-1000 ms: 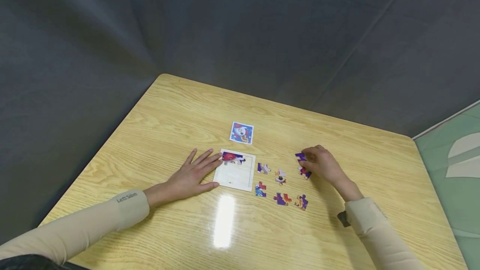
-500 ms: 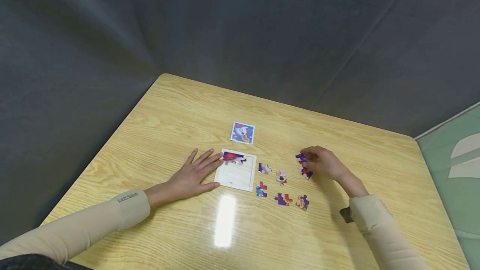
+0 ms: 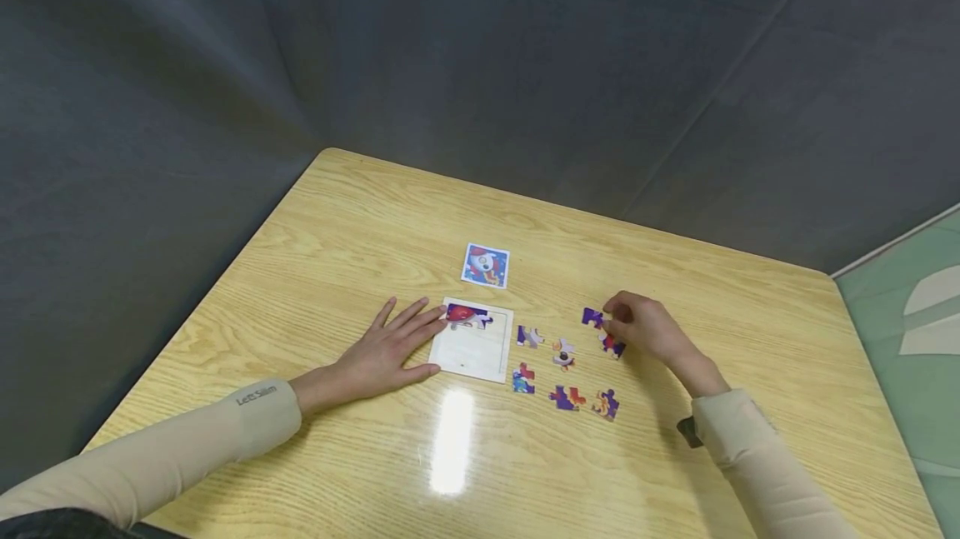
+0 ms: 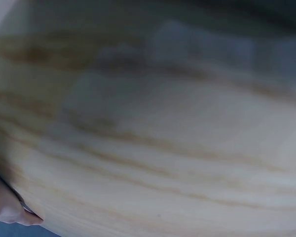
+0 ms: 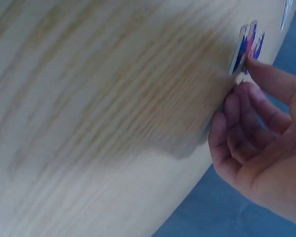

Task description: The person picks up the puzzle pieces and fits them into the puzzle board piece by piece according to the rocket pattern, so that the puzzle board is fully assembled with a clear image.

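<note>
My left hand (image 3: 382, 353) lies flat with fingers spread, its fingertips on the left edge of a white puzzle board (image 3: 472, 354). A red and purple piece (image 3: 461, 314) sits in the board's top left corner. In the head view, my right hand (image 3: 651, 329) pinches at the right edge of a purple puzzle piece (image 3: 592, 316), with the thumb below and index finger above. Just below the thumb lies a red and purple piece (image 3: 612, 345). In the right wrist view, the curled right fingers (image 5: 237, 113) meet the thumb beside purple pieces (image 5: 240, 54).
Several loose pieces lie between board and right hand, among them a grey and purple one (image 3: 528, 336), a blue and red one (image 3: 522, 378) and an orange and purple one (image 3: 605, 404). A small picture card (image 3: 485, 265) lies beyond the board on the wooden table (image 3: 337, 222).
The purple piece has shifted left, away from the red and purple piece, and more of it shows beside my right fingertips. My left hand stays in place on the board's edge.
</note>
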The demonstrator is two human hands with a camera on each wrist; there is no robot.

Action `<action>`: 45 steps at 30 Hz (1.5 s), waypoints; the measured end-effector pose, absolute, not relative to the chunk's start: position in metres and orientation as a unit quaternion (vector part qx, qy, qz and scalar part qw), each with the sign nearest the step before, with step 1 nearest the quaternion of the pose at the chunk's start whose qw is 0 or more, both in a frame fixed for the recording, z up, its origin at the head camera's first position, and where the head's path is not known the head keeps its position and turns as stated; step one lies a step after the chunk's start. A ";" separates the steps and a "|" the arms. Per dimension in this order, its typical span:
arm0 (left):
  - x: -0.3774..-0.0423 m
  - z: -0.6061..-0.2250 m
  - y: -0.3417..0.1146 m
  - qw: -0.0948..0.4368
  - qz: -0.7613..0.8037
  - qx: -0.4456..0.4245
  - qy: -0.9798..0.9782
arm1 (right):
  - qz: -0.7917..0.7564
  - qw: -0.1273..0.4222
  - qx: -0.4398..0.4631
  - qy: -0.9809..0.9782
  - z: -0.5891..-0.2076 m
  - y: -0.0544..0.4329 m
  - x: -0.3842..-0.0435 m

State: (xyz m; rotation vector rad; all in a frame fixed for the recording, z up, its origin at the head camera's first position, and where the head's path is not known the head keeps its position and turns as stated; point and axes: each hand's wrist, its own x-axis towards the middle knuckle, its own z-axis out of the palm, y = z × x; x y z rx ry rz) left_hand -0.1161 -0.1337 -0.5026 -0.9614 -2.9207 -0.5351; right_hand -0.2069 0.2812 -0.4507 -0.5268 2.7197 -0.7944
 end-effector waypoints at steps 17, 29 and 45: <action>-0.116 -0.502 -0.132 0.008 -0.167 -0.308 -0.937 | -0.297 0.104 -0.281 0.906 -0.450 0.278 -0.208; -0.117 -0.504 -0.132 0.016 -0.162 -0.312 -0.936 | -0.299 0.145 -0.250 0.909 -0.447 0.268 -0.211; -0.116 -0.504 -0.134 0.006 -0.161 -0.306 -0.938 | -0.260 0.109 -0.230 0.932 -0.459 0.264 -0.204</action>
